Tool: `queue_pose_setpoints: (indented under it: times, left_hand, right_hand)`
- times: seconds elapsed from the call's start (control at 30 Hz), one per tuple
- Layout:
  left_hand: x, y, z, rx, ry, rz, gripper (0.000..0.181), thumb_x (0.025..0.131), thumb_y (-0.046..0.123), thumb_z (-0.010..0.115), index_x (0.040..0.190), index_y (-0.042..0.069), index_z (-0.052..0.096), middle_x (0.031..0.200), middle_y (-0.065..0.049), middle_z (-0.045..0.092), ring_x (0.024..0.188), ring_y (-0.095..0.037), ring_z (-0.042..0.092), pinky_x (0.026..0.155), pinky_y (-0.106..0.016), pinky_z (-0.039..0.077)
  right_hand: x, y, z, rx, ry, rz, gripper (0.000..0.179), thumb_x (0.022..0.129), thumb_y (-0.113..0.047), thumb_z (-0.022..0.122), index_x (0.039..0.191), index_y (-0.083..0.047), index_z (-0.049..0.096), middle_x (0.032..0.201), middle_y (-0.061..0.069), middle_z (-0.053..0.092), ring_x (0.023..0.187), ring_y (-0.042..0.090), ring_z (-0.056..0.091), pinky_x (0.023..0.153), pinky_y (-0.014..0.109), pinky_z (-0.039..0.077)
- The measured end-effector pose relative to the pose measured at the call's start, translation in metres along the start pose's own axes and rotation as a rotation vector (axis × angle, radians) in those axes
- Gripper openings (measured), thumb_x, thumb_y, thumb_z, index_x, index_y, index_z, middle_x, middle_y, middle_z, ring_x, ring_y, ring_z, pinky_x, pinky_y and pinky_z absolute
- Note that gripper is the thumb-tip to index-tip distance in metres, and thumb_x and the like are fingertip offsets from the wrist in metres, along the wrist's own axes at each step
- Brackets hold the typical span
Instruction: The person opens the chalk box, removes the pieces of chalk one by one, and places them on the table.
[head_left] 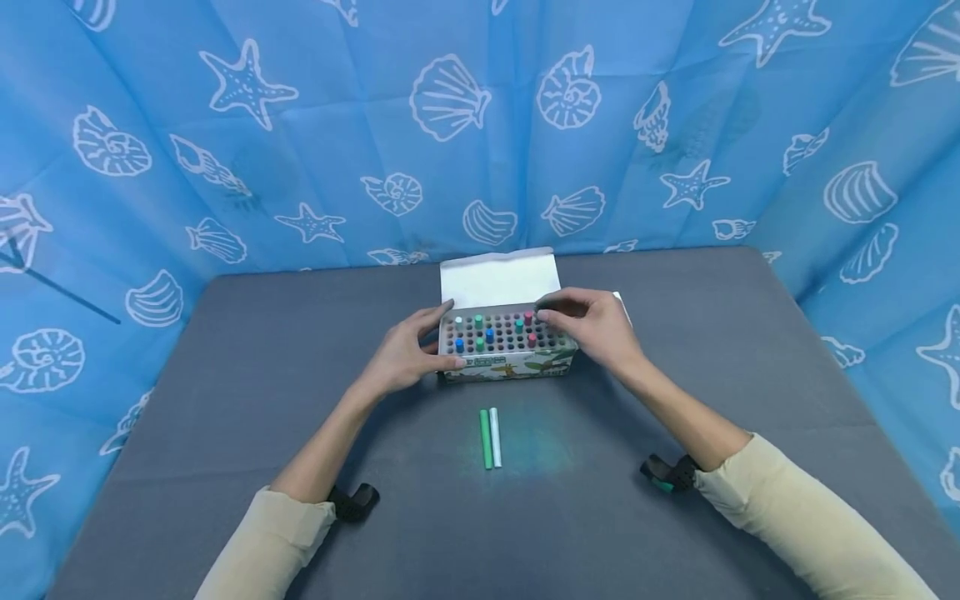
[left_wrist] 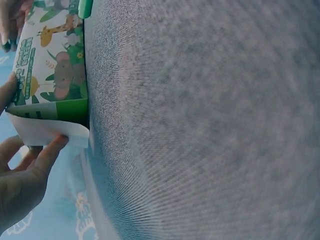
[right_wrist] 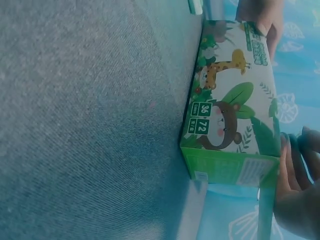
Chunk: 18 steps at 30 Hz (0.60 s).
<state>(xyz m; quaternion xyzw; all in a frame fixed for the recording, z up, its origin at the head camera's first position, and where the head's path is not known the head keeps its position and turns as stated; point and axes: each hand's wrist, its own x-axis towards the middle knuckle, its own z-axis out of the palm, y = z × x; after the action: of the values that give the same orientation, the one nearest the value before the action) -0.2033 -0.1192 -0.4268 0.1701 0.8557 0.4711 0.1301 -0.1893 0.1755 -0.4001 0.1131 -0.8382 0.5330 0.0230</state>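
Note:
A long cardboard box [head_left: 510,367] with animal pictures stands on the table, lid flap [head_left: 498,279] raised behind. Its top holds a grey grid [head_left: 498,329] of round holes, with several coloured sticks [head_left: 490,335] standing in it. My left hand [head_left: 405,350] grips the box's left end, thumb at the front edge and fingers at the back. My right hand [head_left: 596,325] is over the right end of the grid, thumb and forefinger pinching a dark stick, mostly hidden by the fingers. In the right wrist view my right hand [right_wrist: 300,185] shows beside the box's open end.
A green stick [head_left: 486,439] and a white stick [head_left: 496,437] lie side by side on the grey table [head_left: 300,333], in front of the box. A white side flap [left_wrist: 45,131] sticks out at the box's left end. A blue shell-print curtain [head_left: 480,125] hangs behind.

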Motion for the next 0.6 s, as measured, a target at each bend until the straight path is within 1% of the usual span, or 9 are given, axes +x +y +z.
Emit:
queue_pose_setpoints:
  times: [0.13, 0.3, 0.47, 0.6]
  left_hand:
    - [0.001, 0.000, 0.002, -0.010, 0.005, -0.001, 0.092, 0.082, 0.016, 0.084, 0.157, 0.019, 0.030, 0.154, -0.017, 0.033, 0.144, -0.036, 0.032, 0.108, -0.039, 0.048]
    - [0.001, 0.002, 0.002, -0.012, 0.004, 0.009, 0.092, 0.083, 0.015, 0.083, 0.157, 0.019, 0.030, 0.153, -0.017, 0.034, 0.144, -0.038, 0.031, 0.108, -0.041, 0.047]
    - [0.002, 0.001, 0.002, -0.009, 0.006, -0.001, 0.092, 0.082, 0.017, 0.084, 0.157, 0.020, 0.030, 0.154, -0.016, 0.034, 0.144, -0.037, 0.030, 0.109, -0.041, 0.047]
    - [0.001, 0.000, 0.002, -0.003, 0.008, -0.003, 0.092, 0.082, 0.019, 0.084, 0.157, 0.019, 0.030, 0.155, -0.016, 0.032, 0.144, -0.037, 0.030, 0.109, -0.041, 0.047]
  right_hand:
    - [0.004, 0.003, -0.001, -0.038, 0.007, 0.045, 0.024, 0.093, -0.016, 0.072, 0.113, -0.002, 0.073, 0.101, 0.013, 0.074, 0.088, 0.025, 0.072, 0.077, 0.035, 0.063]
    - [0.011, 0.003, -0.001, -0.155, 0.003, 0.073, 0.026, 0.092, -0.017, 0.073, 0.115, -0.004, 0.074, 0.102, 0.013, 0.074, 0.089, 0.024, 0.071, 0.077, 0.039, 0.061]
    - [0.018, 0.000, 0.000, -0.277, -0.064, 0.087, 0.027, 0.091, -0.022, 0.075, 0.114, -0.006, 0.076, 0.102, 0.011, 0.075, 0.088, 0.023, 0.069, 0.074, 0.040, 0.059]
    - [0.023, -0.006, 0.002, -0.351, -0.123, 0.117, 0.029, 0.090, -0.024, 0.075, 0.113, -0.006, 0.076, 0.097, 0.010, 0.076, 0.081, 0.021, 0.069, 0.065, 0.036, 0.056]
